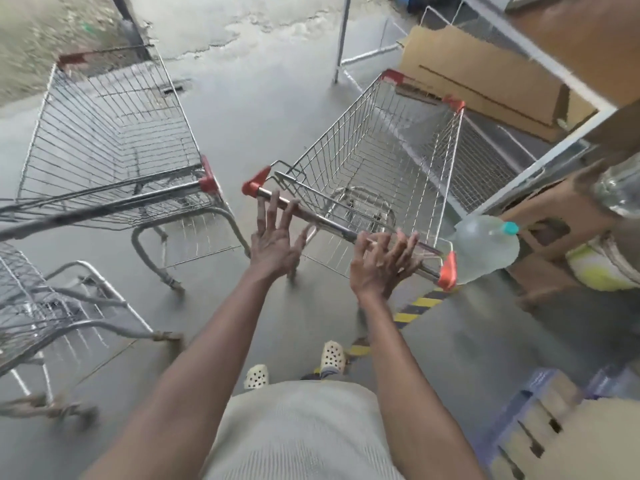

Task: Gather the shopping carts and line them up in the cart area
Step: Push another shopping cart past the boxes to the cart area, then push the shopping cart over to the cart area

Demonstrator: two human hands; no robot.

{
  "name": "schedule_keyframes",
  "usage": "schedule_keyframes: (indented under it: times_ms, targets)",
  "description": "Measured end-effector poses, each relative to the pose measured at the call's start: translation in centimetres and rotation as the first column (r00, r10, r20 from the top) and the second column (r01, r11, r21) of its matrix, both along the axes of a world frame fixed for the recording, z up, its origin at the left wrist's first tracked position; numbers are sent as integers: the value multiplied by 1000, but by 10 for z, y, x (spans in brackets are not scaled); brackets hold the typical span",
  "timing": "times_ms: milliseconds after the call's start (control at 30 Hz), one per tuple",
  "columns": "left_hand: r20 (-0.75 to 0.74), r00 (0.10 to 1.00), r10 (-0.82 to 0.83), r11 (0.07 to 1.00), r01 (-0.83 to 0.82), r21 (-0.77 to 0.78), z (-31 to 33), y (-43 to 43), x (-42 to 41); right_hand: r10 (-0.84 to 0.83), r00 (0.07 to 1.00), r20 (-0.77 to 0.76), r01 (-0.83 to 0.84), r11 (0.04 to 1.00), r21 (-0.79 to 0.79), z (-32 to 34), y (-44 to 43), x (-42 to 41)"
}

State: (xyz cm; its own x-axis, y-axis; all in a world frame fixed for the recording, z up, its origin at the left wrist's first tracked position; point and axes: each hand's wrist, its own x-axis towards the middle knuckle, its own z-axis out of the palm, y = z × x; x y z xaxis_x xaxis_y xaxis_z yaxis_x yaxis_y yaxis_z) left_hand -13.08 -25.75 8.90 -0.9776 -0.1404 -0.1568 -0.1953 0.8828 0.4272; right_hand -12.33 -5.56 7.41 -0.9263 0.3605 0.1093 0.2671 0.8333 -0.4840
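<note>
**Grabbing cart number three: hands almost on the bar**

Wet-looking concrete floor (pixel 259 116), and three shopping carts are in view. The left cart (pixel 114 133) sits off to the left with its basket pointing away. A nearer cart (pixel 52 306) is at the bottom left, blurred and cut off by the edge. Neither looks nested with anything. The middle cart (pixel 381 150) is the one in play. It's straight ahead, angled toward the right and empty, with its nose near a big cardboard box (pixel 485 81) beside a white metal frame.

Its handle (pixel 332 223) runs diagonally between two red end caps. The left hand (pixel 273 244) is wide open with its fingers spread, and the fingertips reach up over the upper end of the bar. The right hand (pixel 381 265) is also open, with its fingers fanned and slightly bent across the lower end. Neither is wrapped round anything, and I can't tell if they're touching the metal or just short of it.

So my read is that this is the reach-and-grab step. The next move needs both hands to close on the bar, then swing the cart left and away from the box to line it up with the other two.

One thing to watch is a clear water jug (pixel 485 251) poking out right beside the handle's lower red cap. Yellow-black hazard tape (pixel 419 306) on the floor sits just below that.
</note>
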Motion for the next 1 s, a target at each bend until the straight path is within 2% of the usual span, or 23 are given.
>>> schedule_keyframes:
  times_ms: [100, 200, 267, 333, 400, 500, 600, 667, 767, 867, 1000]
  targets:
    - [95, 995, 13, 998, -19, 56, 5, 10, -9, 62, 996, 56, -63, 998, 14, 1, 11, -29]
    - [254, 958, 129, 968, -177, 175, -1, 8, 0, 88, 991, 105, -92, 995, 39, 2, 4, -54]
    - [285, 926, 248, 924, -315, 218, -7, 5, 25, 218, 969, 114, -223, 974, 34, 1, -15, -58]
    - [309, 885, 349, 875, -426, 231, -13, 0, 60, 397, 904, 160, -400, 917, -15, -1, -41, -51]
    - [356, 823, 442, 803, -540, 251, -21, -6, 101, 588, 764, 265, -582, 806, -109, -6, -73, -31]
    - [413, 676, 611, 615, -733, 290, -34, -21, 165, 784, 467, 410, -794, 575, -195, -18, -120, 17]
    - [400, 517, 757, 421, -854, 306, -33, -37, 225, 874, 200, 443, -915, 328, -234, -24, -156, 67]
    - [363, 405, 839, 294, -899, 325, -27, -47, 268, 893, 59, 446, -942, 197, -271, -21, -182, 97]
    - [359, 215, 908, 65, -920, 387, -24, -61, 337, 899, -108, 424, -949, 34, -315, -11, -217, 145]
    - [386, 61, 920, -139, -873, 468, -34, -76, 403, 891, -217, 399, -937, -76, -340, 0, -246, 193]
    - [387, -63, 920, -272, -814, 513, -29, -98, 471, 864, -290, 412, -911, -118, -394, 4, -290, 258]
